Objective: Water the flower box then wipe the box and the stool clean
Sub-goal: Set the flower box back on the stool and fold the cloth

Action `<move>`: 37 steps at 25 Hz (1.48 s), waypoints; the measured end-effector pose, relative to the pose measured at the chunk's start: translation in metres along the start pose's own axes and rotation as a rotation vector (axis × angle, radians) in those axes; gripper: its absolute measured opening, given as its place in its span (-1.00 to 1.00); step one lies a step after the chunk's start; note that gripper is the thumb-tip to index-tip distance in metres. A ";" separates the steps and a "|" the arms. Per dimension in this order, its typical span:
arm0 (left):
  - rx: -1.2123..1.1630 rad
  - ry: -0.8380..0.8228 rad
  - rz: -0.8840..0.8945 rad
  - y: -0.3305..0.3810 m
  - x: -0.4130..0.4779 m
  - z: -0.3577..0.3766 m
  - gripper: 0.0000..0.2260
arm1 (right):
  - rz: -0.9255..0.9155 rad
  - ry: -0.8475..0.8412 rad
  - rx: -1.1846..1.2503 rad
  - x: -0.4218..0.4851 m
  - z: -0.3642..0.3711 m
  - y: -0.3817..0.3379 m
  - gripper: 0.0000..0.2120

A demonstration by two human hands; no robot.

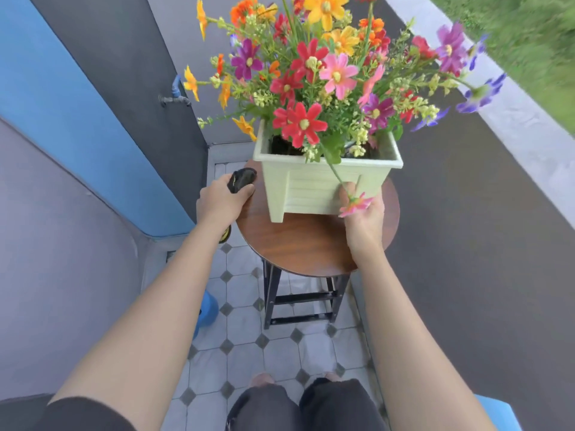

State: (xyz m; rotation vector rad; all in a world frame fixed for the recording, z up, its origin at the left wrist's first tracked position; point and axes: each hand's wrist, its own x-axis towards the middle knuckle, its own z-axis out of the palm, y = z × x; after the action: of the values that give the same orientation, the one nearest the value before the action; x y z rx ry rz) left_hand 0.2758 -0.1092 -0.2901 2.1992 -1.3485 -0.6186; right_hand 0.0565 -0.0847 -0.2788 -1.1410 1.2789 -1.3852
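On the stool [298, 244], right hand [362, 216] grips the flower box [314, 191], seemingly tilted.

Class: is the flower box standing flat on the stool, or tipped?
Tipped: the flower box leans, its near left foot on the stool, right hand gripping its front.

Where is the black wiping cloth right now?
The black cloth is bunched in the left hand, at the left edge of the round wooden stool, just left of the flower box.
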 end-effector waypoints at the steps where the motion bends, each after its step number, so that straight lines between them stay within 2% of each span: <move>1: 0.002 0.000 0.001 0.000 0.000 0.000 -0.66 | 0.015 0.011 -0.045 0.000 -0.002 0.000 -0.88; 6: -0.010 -0.004 0.003 -0.001 0.000 0.001 -0.65 | 0.016 0.054 -0.221 -0.012 -0.007 -0.010 -0.83; 9: -0.007 -0.006 0.005 -0.003 0.000 0.002 -0.64 | -0.019 0.060 -0.206 -0.019 -0.007 -0.012 -0.98; 11: -0.013 -0.008 0.001 -0.004 0.001 0.002 -0.65 | -0.010 0.049 -0.181 -0.022 -0.008 -0.009 -0.88; 15: -0.009 -0.015 0.033 -0.008 0.005 0.002 -0.77 | 0.025 0.020 -0.133 -0.025 -0.014 0.002 -0.84; 17: -0.013 -0.016 0.041 -0.009 0.006 0.004 -0.77 | 0.021 0.007 -0.134 -0.027 -0.016 0.006 -0.80; 20: -0.072 -0.020 0.022 -0.011 0.002 0.002 -0.72 | 0.040 0.004 -0.148 -0.028 -0.018 0.006 -0.75; 22: -0.137 0.002 -0.003 -0.013 -0.008 -0.006 -0.79 | 0.076 -0.006 -0.176 -0.037 -0.020 -0.002 -0.74; 24: -0.219 0.015 -0.057 -0.012 -0.026 -0.024 -0.93 | 0.118 0.048 -0.247 -0.060 -0.020 -0.016 -0.61; 25: -0.268 0.017 -0.086 -0.009 -0.037 -0.037 -0.92 | 0.159 0.115 -0.280 -0.076 -0.019 -0.023 -0.52; 27: -0.324 0.004 -0.150 -0.009 -0.059 -0.062 -0.97 | 0.257 0.214 -0.320 -0.116 -0.009 -0.037 -0.52; 29: -0.345 -0.032 -0.200 -0.013 -0.077 -0.086 -0.93 | 0.352 0.130 -0.364 -0.155 0.012 -0.049 -0.66; 31: -0.366 -0.030 -0.236 -0.018 -0.087 -0.119 -0.87 | 0.388 -0.061 -0.396 -0.176 0.044 -0.070 -0.76; 34: -0.405 0.005 -0.264 -0.021 -0.091 -0.175 -0.82 | 0.264 -0.288 -0.421 -0.169 0.094 -0.109 -0.82; 37: -0.465 0.079 -0.349 -0.020 -0.094 -0.221 -0.71 | 0.158 -0.409 -0.395 -0.139 0.139 -0.150 -0.84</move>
State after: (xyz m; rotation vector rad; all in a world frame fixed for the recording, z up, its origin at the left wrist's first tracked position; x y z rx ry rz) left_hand 0.3841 0.0204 -0.1183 2.0481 -0.6900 -0.8612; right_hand 0.2119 0.0375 -0.1306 -1.4633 1.3338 -0.7462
